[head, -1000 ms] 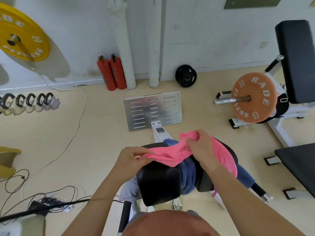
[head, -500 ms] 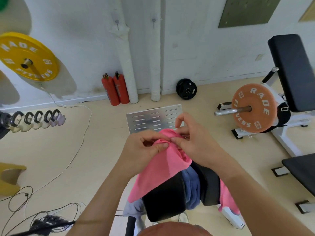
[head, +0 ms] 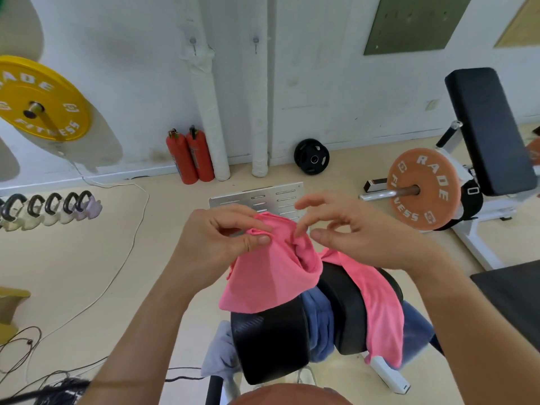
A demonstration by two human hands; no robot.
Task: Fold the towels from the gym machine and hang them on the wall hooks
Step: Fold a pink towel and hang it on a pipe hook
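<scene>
Pink towel (head: 268,276): its bunched top edge is held up in my left hand (head: 216,238) near the middle of the view. One part hangs down onto the black left pad (head: 271,343), and a strip runs toward 4 o'clock over the black right pad (head: 347,317) and down its far side.
Left hand: thumb and fingers pinch the towel's gathered edge.
Right hand (head: 359,232): at 3 o'clock of the left one, holding nothing. The fingers are spread and slightly bent, and the index tip is at the towel's fold. Whether it touches, I cannot tell.
Blue towel (head: 320,325): wedged between the two pads, with more showing at 4 o'clock behind the pink strip.
Grey towel (head: 219,355): hangs at 8 o'clock of the left pad.
Hooks (head: 193,42): two on the white wall at 12 o'clock, well apart from the towels.
Footplate (head: 257,194): slotted metal on the floor, just beyond my hands.
Extinguishers (head: 190,153): two red ones at 11 o'clock, against the wall.
Orange plate (head: 423,188): on a bar at 2 o'clock.
</scene>
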